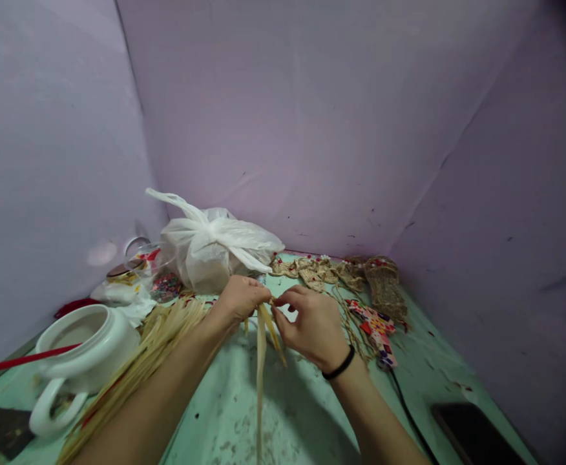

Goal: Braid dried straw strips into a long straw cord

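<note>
Near the middle of the green table, my left hand (242,298) pinches flat, pale dried-plant strips (261,361) that hang down toward me. My right hand (312,320), with a black band at the wrist, meets it fingertip to fingertip. Its thumb and index finger are closed on the top end of the same strips, where a small yellowish bit shows between the hands. Fingers hide most of the spot where the strips come together. Under my left forearm lies a long bundle of similar straw strips (152,349).
A white ceramic pot (89,342) with a red stick stands at left. Behind my hands sits a tied white plastic bag (215,248). Braided straw pieces (316,271) line the back. A patterned cloth-covered object (375,329) with a black cord and a dark phone (474,433) lie at right.
</note>
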Demonstrator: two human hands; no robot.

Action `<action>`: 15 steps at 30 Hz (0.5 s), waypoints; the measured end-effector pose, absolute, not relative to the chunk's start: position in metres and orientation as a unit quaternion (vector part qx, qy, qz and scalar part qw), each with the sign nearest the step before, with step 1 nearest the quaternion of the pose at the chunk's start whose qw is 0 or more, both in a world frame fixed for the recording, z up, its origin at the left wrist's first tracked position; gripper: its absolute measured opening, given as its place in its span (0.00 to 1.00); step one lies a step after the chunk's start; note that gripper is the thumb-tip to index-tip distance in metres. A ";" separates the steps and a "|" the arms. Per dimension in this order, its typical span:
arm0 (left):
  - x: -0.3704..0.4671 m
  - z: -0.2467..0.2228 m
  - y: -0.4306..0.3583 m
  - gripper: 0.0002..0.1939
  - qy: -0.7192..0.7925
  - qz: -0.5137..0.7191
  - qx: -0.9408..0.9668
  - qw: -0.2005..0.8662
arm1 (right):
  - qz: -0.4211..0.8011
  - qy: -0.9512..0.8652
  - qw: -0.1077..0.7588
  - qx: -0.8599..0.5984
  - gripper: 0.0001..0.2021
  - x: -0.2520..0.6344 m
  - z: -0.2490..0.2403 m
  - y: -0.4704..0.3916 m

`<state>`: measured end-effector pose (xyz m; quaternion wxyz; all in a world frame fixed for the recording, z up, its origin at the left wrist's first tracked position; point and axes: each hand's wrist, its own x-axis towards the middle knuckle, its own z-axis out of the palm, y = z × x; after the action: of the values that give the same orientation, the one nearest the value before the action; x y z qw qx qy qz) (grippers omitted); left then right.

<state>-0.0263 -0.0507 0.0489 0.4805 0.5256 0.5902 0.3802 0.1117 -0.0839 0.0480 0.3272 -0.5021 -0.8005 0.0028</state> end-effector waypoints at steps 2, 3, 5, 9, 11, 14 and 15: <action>-0.024 0.050 -0.053 0.03 0.591 0.367 0.538 0.476 | -0.028 -0.803 0.307 -0.510 0.06 0.107 0.045 -0.084; -0.023 0.050 -0.054 0.03 0.588 0.359 0.551 0.471 | -0.038 -0.803 0.299 -0.515 0.06 0.106 0.043 -0.084; -0.022 0.051 -0.055 0.03 0.583 0.336 0.589 0.447 | -0.043 -0.797 0.290 -0.528 0.06 0.106 0.042 -0.082; -0.029 0.051 -0.052 0.04 0.634 0.304 0.625 0.338 | -0.022 -0.741 0.329 -0.585 0.07 0.120 0.047 -0.077; -0.034 0.051 -0.049 0.05 0.656 0.317 0.609 0.314 | 0.018 -0.738 0.340 -0.583 0.07 0.132 0.051 -0.073; -0.039 0.050 -0.045 0.06 0.630 0.373 0.561 0.386 | 0.088 -0.741 0.341 -0.572 0.09 0.146 0.051 -0.066; -0.040 0.049 -0.045 0.06 0.606 0.393 0.546 0.424 | 0.107 -0.732 0.340 -0.581 0.10 0.149 0.049 -0.063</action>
<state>-0.0398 -0.0449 0.0491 0.4245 0.5463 0.6056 0.3932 0.1488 -0.0631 0.0487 0.3395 -0.5812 -0.7318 0.1065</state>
